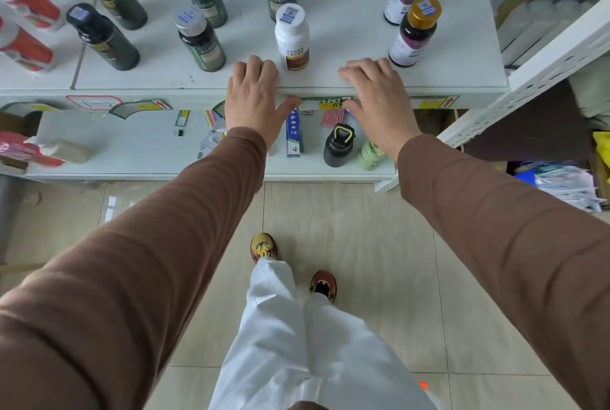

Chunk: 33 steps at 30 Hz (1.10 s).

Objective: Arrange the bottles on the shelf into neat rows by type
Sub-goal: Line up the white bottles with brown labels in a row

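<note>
A white shelf (346,79) carries bottles standing in rows. A white bottle (292,38) with a white cap stands alone near the front edge, between my hands. Dark bottles with silver caps (199,38) stand left of it, black-capped dark bottles (102,38) further left, red-and-white bottles (23,43) at the far left. Gold-capped purple-labelled bottles (414,33) stand at the right. My left hand (254,96) and my right hand (376,96) rest flat over the shelf's front edge, fingers apart, holding nothing.
A lower shelf (132,145) holds a black flask (338,145), a green flask (369,153), a blue box (293,135) and small items. A white perforated upright (534,79) runs at the right, with boxes behind it. Tiled floor and my feet are below.
</note>
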{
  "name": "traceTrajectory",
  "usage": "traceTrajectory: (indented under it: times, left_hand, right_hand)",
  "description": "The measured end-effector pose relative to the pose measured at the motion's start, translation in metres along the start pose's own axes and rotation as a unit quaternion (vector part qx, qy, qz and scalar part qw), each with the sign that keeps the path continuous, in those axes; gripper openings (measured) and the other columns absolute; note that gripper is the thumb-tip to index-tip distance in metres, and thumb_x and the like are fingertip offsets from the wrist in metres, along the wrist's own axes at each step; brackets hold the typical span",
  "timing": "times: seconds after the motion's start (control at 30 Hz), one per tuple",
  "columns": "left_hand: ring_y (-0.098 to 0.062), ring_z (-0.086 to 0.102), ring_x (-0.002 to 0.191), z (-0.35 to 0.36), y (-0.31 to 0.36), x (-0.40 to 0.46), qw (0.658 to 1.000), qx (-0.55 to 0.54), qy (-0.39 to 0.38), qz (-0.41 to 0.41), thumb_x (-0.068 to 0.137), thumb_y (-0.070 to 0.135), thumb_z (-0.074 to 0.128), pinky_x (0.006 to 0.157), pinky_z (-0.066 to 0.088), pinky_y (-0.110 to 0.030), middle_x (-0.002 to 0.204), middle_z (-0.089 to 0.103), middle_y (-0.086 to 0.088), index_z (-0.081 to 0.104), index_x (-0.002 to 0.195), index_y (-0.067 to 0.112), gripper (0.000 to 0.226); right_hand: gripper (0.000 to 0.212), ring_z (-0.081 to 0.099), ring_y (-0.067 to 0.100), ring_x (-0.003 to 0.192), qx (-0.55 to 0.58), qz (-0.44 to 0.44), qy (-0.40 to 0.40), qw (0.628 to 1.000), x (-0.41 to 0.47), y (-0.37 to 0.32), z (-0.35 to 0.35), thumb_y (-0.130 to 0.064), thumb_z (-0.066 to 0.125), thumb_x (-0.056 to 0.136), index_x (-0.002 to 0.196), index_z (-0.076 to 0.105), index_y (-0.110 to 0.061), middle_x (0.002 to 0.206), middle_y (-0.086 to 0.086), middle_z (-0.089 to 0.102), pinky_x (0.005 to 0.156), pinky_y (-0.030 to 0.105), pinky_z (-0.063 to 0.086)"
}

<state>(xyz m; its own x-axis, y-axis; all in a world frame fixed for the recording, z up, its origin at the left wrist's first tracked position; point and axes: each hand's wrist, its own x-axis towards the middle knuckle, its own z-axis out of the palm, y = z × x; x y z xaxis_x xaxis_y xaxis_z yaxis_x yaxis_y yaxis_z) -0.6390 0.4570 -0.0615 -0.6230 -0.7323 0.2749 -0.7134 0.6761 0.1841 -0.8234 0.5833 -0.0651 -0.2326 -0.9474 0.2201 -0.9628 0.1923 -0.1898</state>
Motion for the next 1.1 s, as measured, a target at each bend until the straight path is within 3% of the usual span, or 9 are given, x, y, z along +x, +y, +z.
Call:
traceTrajectory:
  times: [0.27,0.43,0.57,0.67,0.73,0.8,0.9,1.0,1.1]
  left_hand:
    - [-0.029,0.042,0.112,-0.020,-0.008,0.011,0.993,-0.082,-0.088,-0.015,0.088,0.042,0.055,0.098,0.035,-0.034,0.117,0.052,-0.008,0.055,0.116,0.011,0.042]
    - [-0.031,0.043,0.120,-0.037,-0.009,0.033,0.983,-0.136,-0.119,-0.043,0.091,0.018,0.051,0.103,0.030,-0.034,0.130,0.052,-0.010,0.047,0.130,0.011,0.041]
    - [-0.033,0.044,0.121,-0.036,-0.006,0.052,0.978,-0.142,-0.152,-0.033,0.091,0.009,0.044,0.104,0.030,-0.037,0.131,0.052,-0.013,0.047,0.131,0.009,0.040]
    - [-0.029,0.052,0.104,-0.031,-0.010,0.065,0.960,-0.213,-0.172,-0.057,0.094,0.014,0.041,0.090,0.038,-0.035,0.110,0.061,-0.010,0.056,0.116,0.010,0.027]
    - [-0.021,0.052,0.088,-0.037,-0.013,0.072,0.892,-0.377,-0.201,-0.150,0.096,0.022,0.040,0.083,0.041,-0.032,0.093,0.060,-0.004,0.061,0.102,0.015,0.023]
    - [-0.018,0.057,0.082,-0.050,-0.012,0.079,0.772,-0.541,-0.230,-0.241,0.098,0.030,0.039,0.083,0.046,-0.033,0.090,0.062,-0.004,0.061,0.096,0.020,0.025]
    - [-0.018,0.066,0.083,-0.065,-0.013,0.092,0.647,-0.633,-0.311,-0.289,0.101,0.040,0.030,0.077,0.051,-0.031,0.099,0.070,-0.010,0.059,0.112,0.015,0.040]
    - [-0.016,0.066,0.075,-0.070,-0.017,0.104,0.606,-0.646,-0.353,-0.300,0.101,0.043,0.025,0.071,0.052,-0.029,0.091,0.072,-0.009,0.058,0.115,0.013,0.047]
    - [-0.016,0.065,0.073,-0.074,-0.021,0.112,0.620,-0.630,-0.365,-0.293,0.102,0.040,0.029,0.068,0.053,-0.028,0.092,0.070,-0.010,0.060,0.111,0.012,0.042]
  right_hand:
    - [0.058,0.047,0.027,0.119,0.037,0.008,-0.141,0.989,0.020,-0.005,-0.042,-0.047,0.065,0.087,0.132,0.050,-0.013,0.131,0.006,0.053,0.096,0.040,0.043]
    - [0.053,0.053,0.032,0.114,0.086,-0.021,-0.068,0.994,0.072,-0.024,-0.077,-0.027,0.061,0.093,0.139,0.038,-0.015,0.138,0.011,0.046,0.087,0.039,0.043]
    - [0.056,0.045,0.026,0.123,0.112,-0.082,-0.142,0.980,0.110,-0.042,-0.077,-0.019,0.062,0.091,0.143,0.043,-0.025,0.137,0.005,0.046,0.100,0.039,0.040]
    - [0.041,0.050,0.017,0.109,0.133,-0.065,-0.165,0.975,0.124,-0.042,-0.075,-0.021,0.062,0.091,0.131,0.056,-0.023,0.124,0.003,0.056,0.092,0.034,0.042]
    - [0.035,0.054,0.012,0.099,0.202,0.007,-0.157,0.967,0.133,-0.040,-0.079,-0.026,0.064,0.091,0.125,0.061,-0.020,0.118,0.002,0.062,0.088,0.031,0.045]
    - [0.032,0.061,0.014,0.089,0.294,0.094,-0.159,0.938,0.143,-0.038,-0.088,-0.034,0.063,0.092,0.119,0.065,-0.017,0.104,0.002,0.067,0.081,0.034,0.053]
    - [0.036,0.055,0.012,0.067,0.400,0.184,-0.170,0.882,0.156,-0.038,-0.103,-0.040,0.060,0.094,0.106,0.070,-0.008,0.076,0.000,0.060,0.064,0.024,0.050]
    - [0.037,0.051,0.010,0.060,0.417,0.211,-0.179,0.866,0.162,-0.039,-0.110,-0.046,0.059,0.093,0.090,0.069,-0.011,0.068,-0.001,0.055,0.063,0.022,0.045]
    - [0.032,0.051,0.010,0.062,0.416,0.211,-0.184,0.865,0.167,-0.040,-0.112,-0.047,0.061,0.092,0.081,0.066,-0.018,0.070,-0.002,0.056,0.064,0.022,0.046]
